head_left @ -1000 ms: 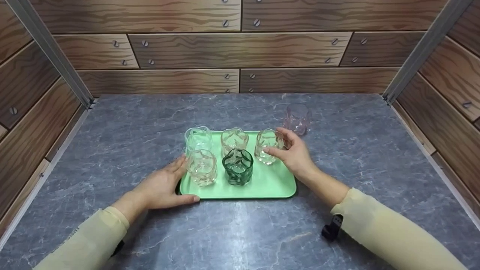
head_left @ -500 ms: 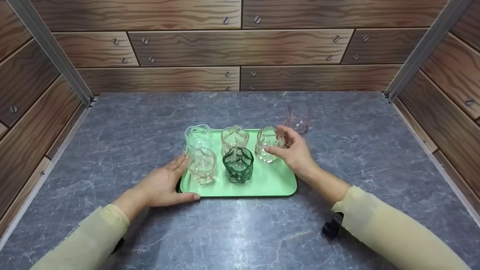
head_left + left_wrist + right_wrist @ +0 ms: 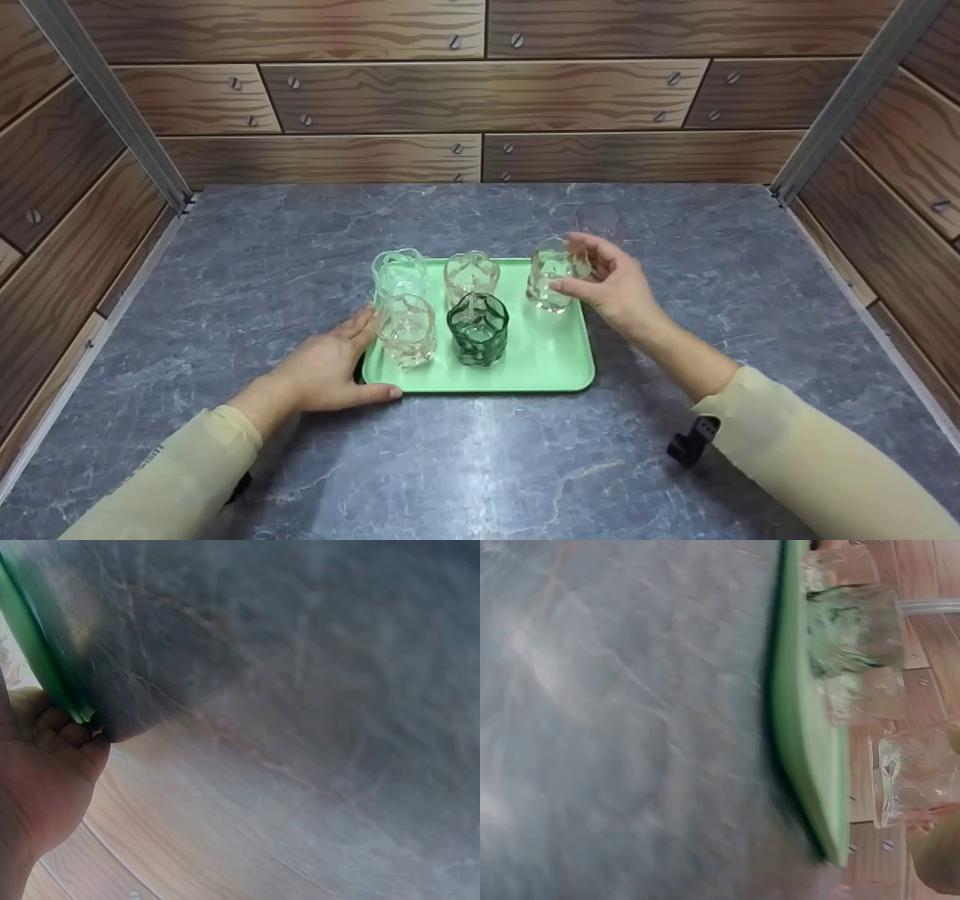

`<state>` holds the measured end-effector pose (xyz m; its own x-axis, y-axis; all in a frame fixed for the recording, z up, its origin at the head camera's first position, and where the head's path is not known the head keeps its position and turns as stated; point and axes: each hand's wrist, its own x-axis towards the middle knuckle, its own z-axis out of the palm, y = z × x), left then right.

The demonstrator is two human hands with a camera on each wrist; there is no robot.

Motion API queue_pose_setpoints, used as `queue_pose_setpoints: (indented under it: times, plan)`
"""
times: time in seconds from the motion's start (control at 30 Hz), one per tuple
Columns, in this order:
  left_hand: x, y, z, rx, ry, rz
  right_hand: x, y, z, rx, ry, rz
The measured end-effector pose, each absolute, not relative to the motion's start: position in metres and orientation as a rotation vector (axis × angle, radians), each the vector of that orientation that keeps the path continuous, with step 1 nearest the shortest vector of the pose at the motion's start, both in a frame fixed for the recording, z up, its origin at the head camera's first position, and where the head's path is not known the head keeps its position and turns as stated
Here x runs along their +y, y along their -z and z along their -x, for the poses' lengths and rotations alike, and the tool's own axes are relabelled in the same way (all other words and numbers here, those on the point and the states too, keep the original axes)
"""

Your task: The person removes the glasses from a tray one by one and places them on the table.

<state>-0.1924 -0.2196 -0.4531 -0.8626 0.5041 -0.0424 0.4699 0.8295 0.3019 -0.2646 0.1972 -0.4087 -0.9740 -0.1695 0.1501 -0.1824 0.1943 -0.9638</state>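
Closest to me, a pale yellow left sleeve (image 3: 172, 469) and right sleeve (image 3: 817, 457) reach in over the grey marbled tabletop (image 3: 480, 457), a small black fitting (image 3: 694, 441) hanging at the right cuff. The hands are well apart. The left hand (image 3: 326, 371) grips the near left corner of the green tray (image 3: 544, 367), its thumb lying along the near edge and its fingers bent against the left side. On the tray, the nearer row has a clear glass (image 3: 407, 349) just beside those fingers and, to its right, a dark green glass (image 3: 478, 343). Behind them stand a pale bluish glass (image 3: 401, 279) at the far left corner and a faintly peach glass (image 3: 471, 274) at the middle of the far edge. Over by the far right corner, the right hand (image 3: 626, 296) has a clear tumbler (image 3: 546, 289) pinched between thumb and fingers, upright and raised off the tray: from the right wrist, planks show beneath its base. Past that hand and partly hidden by it, a pinkish glass (image 3: 600, 217) sits on the tabletop. Furthest off is the wood-patterned wall (image 3: 480, 97), with grey metal posts (image 3: 112, 109) at its corners.
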Motion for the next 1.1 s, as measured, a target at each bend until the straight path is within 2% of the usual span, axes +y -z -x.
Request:
queue_pose_setpoints:
  times: [0.6,1.1]
  plan:
    - [-0.224,0.452,0.192,2.894,-0.403,-0.772,0.263,0.349,0.284,-2.264,-2.024,-0.376]
    - [-0.22,0.455,0.192,2.912,-0.416,-0.801,0.321,0.35,0.306,-2.203,-2.048,-0.346]
